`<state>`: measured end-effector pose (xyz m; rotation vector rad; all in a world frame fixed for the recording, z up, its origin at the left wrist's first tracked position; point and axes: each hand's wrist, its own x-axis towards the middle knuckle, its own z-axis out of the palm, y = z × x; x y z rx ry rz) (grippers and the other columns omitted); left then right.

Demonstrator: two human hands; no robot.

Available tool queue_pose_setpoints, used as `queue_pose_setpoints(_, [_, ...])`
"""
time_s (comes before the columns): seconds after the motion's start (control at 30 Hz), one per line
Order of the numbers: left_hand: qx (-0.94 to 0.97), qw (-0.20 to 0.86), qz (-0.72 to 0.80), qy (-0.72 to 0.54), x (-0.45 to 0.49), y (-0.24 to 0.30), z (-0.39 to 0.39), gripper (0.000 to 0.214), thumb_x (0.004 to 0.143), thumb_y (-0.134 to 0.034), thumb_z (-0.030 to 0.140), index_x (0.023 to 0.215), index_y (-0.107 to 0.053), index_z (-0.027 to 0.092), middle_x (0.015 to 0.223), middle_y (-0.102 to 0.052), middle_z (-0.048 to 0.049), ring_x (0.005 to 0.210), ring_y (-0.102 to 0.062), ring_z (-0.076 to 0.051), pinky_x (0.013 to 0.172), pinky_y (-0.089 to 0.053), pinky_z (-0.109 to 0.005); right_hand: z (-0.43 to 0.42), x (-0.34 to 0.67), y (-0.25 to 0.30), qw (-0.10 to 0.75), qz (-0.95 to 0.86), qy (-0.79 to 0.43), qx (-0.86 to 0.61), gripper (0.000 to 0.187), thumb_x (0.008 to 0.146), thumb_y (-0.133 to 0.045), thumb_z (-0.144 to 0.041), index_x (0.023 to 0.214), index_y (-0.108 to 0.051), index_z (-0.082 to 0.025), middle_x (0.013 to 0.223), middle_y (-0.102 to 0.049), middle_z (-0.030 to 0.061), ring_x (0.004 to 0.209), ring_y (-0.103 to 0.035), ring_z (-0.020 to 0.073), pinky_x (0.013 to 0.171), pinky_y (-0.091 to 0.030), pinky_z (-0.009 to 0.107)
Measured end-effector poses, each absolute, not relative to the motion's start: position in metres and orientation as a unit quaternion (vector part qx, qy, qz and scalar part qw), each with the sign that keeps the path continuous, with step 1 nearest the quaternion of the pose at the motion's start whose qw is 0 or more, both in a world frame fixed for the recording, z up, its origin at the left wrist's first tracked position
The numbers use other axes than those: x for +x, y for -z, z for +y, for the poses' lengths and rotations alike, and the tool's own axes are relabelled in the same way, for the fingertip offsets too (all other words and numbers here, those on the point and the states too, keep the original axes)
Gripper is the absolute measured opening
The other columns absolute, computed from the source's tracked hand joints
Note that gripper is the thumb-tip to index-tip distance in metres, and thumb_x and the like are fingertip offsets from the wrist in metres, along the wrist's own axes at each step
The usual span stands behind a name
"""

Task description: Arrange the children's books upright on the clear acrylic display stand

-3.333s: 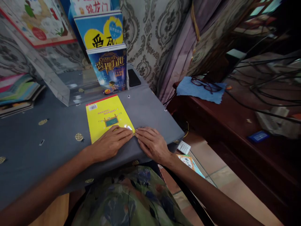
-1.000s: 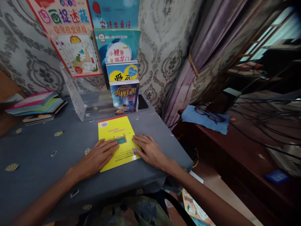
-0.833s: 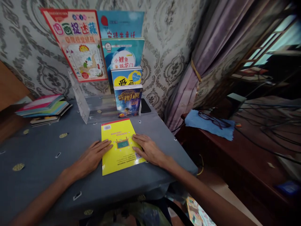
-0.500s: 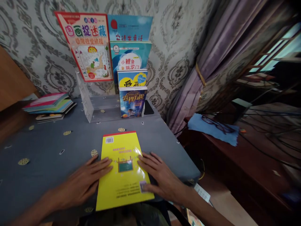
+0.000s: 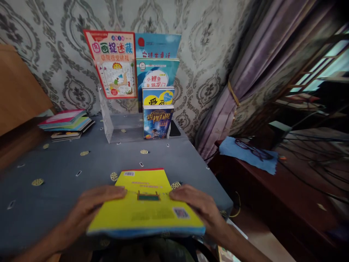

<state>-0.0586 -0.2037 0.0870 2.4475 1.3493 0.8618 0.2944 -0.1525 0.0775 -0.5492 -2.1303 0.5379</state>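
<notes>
A yellow book (image 5: 147,214) with a red top edge and a small chalkboard picture is raised at its near end, tilted above the table. My left hand (image 5: 95,200) grips its left edge, thumb side on the cover. On the opposite edge, my right hand (image 5: 196,202) holds it the same way, fingers partly hidden underneath. Beyond the book stands a clear acrylic display rack (image 5: 107,122). A blue book (image 5: 157,123), a blue-and-yellow book (image 5: 158,96), a teal book (image 5: 163,71) and a red-bordered book (image 5: 117,65) stand in it.
Several stacked books (image 5: 67,122) lie at the table's back left. A black phone (image 5: 175,129) rests beside the rack. To the right, a dark red cabinet (image 5: 253,189) carries glasses (image 5: 253,149) on a blue cloth (image 5: 231,147), with tangled cables. A purple curtain (image 5: 242,72) hangs behind.
The yellow book's near end has been lifted toward me, its pages' edge now showing. Both hands went from lying flat on it to gripping its sides. The view has tilted up slightly.
</notes>
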Motion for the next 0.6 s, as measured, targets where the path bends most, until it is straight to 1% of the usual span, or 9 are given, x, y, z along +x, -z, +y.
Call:
queue_pose_setpoints(0.03, [0.790, 0.153, 0.486, -0.340, -0.055, -0.098, -0.198, 0.035, 0.097, -0.044, 0.044, 0.117, -0.072, 0.038, 0.108, -0.076, -0.0009, 0.092, -0.072, -0.024, 0.078, -0.060, -0.036, -0.148, 0.288, -0.091, 0.439, -0.837, -0.221, -0.242, 0.022, 0.101, -0.048, -0.028, 0.111, -0.067, -0.026, 0.093, -0.075, 0.0035, 0.084, -0.071, 0.0189, 0.071, -0.060, 0.029])
queue_pose_setpoints(0.07, [0.738, 0.156, 0.517, -0.404, -0.050, -0.109, -0.190, 0.035, 0.097, -0.045, 0.045, 0.095, -0.077, 0.033, 0.084, -0.076, -0.0014, 0.072, -0.069, -0.021, 0.062, -0.058, -0.031, -0.141, 0.281, -0.103, 0.452, -0.813, -0.228, -0.288, 0.021, 0.100, -0.050, -0.032, 0.097, -0.070, -0.026, 0.079, -0.072, 0.0015, 0.073, -0.069, 0.0173, 0.064, -0.057, 0.027])
queue_pose_setpoints(0.1, [0.683, 0.162, 0.556, -0.446, -0.043, -0.120, -0.180, 0.038, 0.095, -0.049, 0.045, 0.074, -0.074, 0.027, 0.062, -0.067, -0.0004, 0.056, -0.061, -0.016, 0.052, -0.052, -0.026, -0.134, 0.274, -0.113, 0.460, -0.788, -0.246, -0.326, 0.024, 0.099, -0.052, -0.035, 0.086, -0.070, -0.024, 0.067, -0.067, -0.0005, 0.061, -0.064, 0.0150, 0.056, -0.053, 0.025])
queue_pose_setpoints(0.13, [0.639, 0.190, 0.576, -0.473, -0.036, -0.128, -0.169, 0.040, 0.094, -0.052, 0.045, 0.065, -0.068, 0.023, 0.053, -0.058, 0.0007, 0.049, -0.054, -0.013, 0.047, -0.047, -0.024, -0.125, 0.265, -0.120, 0.469, -0.759, -0.278, -0.355, 0.029, 0.098, -0.052, -0.040, 0.083, -0.068, -0.023, 0.062, -0.063, -0.0013, 0.054, -0.060, 0.0134, 0.051, -0.050, 0.024])
queue_pose_setpoints(0.2, [0.578, 0.269, 0.556, -0.533, -0.024, -0.137, -0.144, 0.035, 0.088, -0.058, 0.051, 0.072, -0.064, 0.020, 0.054, -0.054, 0.0032, 0.044, -0.044, -0.009, 0.040, -0.037, -0.020, -0.101, 0.250, -0.125, 0.499, -0.699, -0.344, -0.378, 0.036, 0.094, -0.054, -0.052, 0.080, -0.064, -0.021, 0.060, -0.060, -0.0021, 0.048, -0.052, 0.0110, 0.044, -0.044, 0.022])
queue_pose_setpoints(0.27, [0.535, 0.348, 0.528, -0.560, -0.017, -0.135, -0.117, 0.036, 0.080, -0.066, 0.055, 0.083, -0.062, 0.019, 0.063, -0.059, 0.0033, 0.044, -0.042, -0.007, 0.036, -0.031, -0.017, -0.073, 0.237, -0.118, 0.503, -0.663, -0.404, -0.379, 0.042, 0.086, -0.059, -0.061, 0.077, -0.060, -0.020, 0.059, -0.057, -0.0027, 0.044, -0.046, 0.0093, 0.041, -0.038, 0.021])
queue_pose_setpoints(0.33, [0.503, 0.404, 0.518, -0.562, -0.017, -0.125, -0.094, 0.040, 0.074, -0.071, 0.054, 0.088, -0.058, 0.019, 0.062, -0.058, 0.0042, 0.043, -0.041, -0.006, 0.034, -0.026, -0.015, -0.045, 0.228, -0.103, 0.499, -0.634, -0.448, -0.385, 0.046, 0.078, -0.063, -0.065, 0.074, -0.057, -0.020, 0.058, -0.055, -0.0030, 0.042, -0.042, 0.0083, 0.039, -0.034, 0.021])
queue_pose_setpoints(0.43, [0.467, 0.453, 0.530, -0.543, -0.023, -0.104, -0.066, 0.041, 0.069, -0.074, 0.049, 0.087, -0.054, 0.019, 0.056, -0.054, 0.0058, 0.040, -0.041, -0.005, 0.033, -0.019, -0.013, -0.013, 0.219, -0.075, 0.485, -0.599, -0.480, -0.419, 0.047, 0.072, -0.065, -0.065, 0.069, -0.053, -0.020, 0.059, -0.058, -0.0010, 0.045, -0.044, 0.0095, 0.039, -0.031, 0.021])
queue_pose_setpoints(0.6, [0.428, 0.496, 0.576, -0.488, -0.032, -0.067, -0.043, 0.039, 0.069, -0.074, 0.046, 0.085, -0.050, 0.020, 0.048, -0.050, 0.0084, 0.034, -0.039, -0.006, 0.033, -0.016, -0.013, 0.012, 0.211, -0.042, 0.405, -0.608, -0.452, -0.512, 0.040, 0.076, -0.065, -0.054, 0.061, -0.051, -0.020, 0.050, -0.054, -0.0025, 0.043, -0.044, 0.0102, 0.040, -0.031, 0.021])
